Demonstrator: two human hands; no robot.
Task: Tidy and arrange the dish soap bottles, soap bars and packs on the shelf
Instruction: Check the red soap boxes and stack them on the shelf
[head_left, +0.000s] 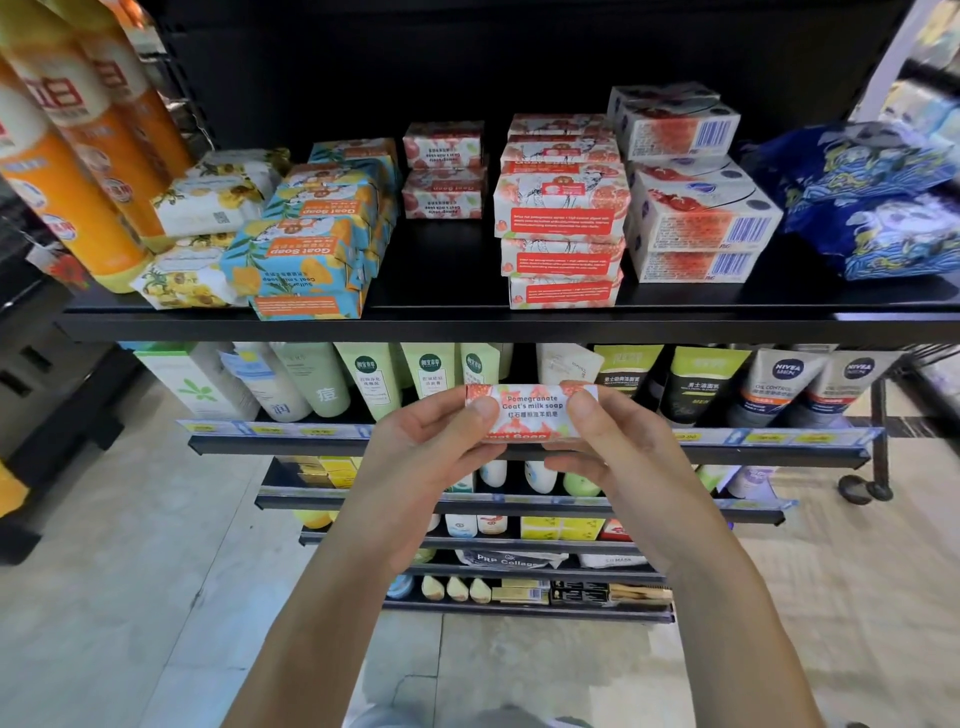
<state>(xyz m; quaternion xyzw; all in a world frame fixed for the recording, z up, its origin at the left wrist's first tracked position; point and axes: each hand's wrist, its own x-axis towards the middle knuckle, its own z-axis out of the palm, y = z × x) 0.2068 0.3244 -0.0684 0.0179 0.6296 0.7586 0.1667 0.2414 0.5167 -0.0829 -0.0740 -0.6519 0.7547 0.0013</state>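
Far left on the black shelf (467, 325): orange dish soap bottles (78, 156), leaning. Next over, sunflower-print soap packs (208, 208), then a messy pile of blue-and-yellow Goat Soap bars (311, 244) right up against them. Further back, 2 small pomegranate boxes (444, 169), stacked. Then a tall pomegranate soap stack (563, 218), just beside some white barcode boxes (696, 208), and crinkly blue packs (872, 208) at the far right.

Out front, below the shelf edge: a Pomegranate Goat's milk soap bar (530, 413), label facing up. Pinched at its left end by the left hand (431, 452) and at its right end by the right hand (618, 447), thumbs on top, fingers curled underneath. Behind it, green face wash tubes (363, 384) and Nivea Men tubes (789, 384) on the lower shelf (260, 444).
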